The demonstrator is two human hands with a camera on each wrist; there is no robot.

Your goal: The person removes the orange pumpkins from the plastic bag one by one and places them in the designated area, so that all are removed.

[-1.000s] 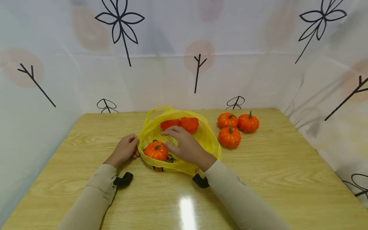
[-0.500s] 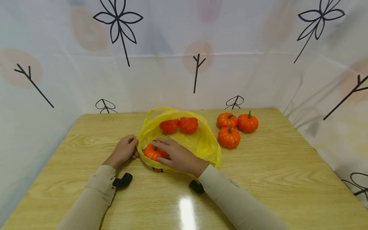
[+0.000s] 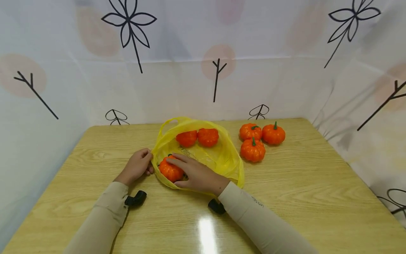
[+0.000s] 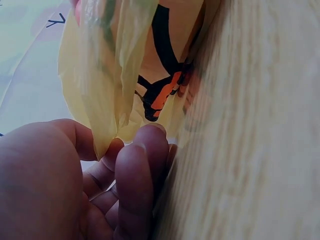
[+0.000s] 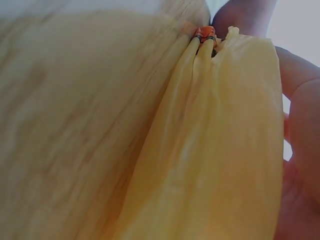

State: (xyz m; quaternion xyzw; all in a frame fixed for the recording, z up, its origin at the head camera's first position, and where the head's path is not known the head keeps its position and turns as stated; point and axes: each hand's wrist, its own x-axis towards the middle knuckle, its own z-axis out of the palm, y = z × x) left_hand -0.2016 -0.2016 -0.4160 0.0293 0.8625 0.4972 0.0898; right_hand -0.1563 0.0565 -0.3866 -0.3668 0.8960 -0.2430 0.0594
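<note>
A yellow plastic bag lies on the table with its mouth spread wide. At its left rim my left hand pinches the thin plastic between thumb and fingers; the left wrist view shows the left hand close up with the bag's edge. My right hand reaches inside the bag, its fingers and thumb curved round a small orange pumpkin with a green stem. Two more orange pumpkins sit at the back of the bag, their tops flat-edged. In the right wrist view, the bag covers most of the right hand.
Three orange pumpkins with green stems stand grouped on the table right of the bag. The wooden table ends at a patterned white cloth backdrop. Black wrist-camera mounts stick out from both sleeves.
My right hand has moved left and down from over the bag's middle to the front-left pumpkin, which has tilted under its fingers. The left hand has stayed at the rim.
</note>
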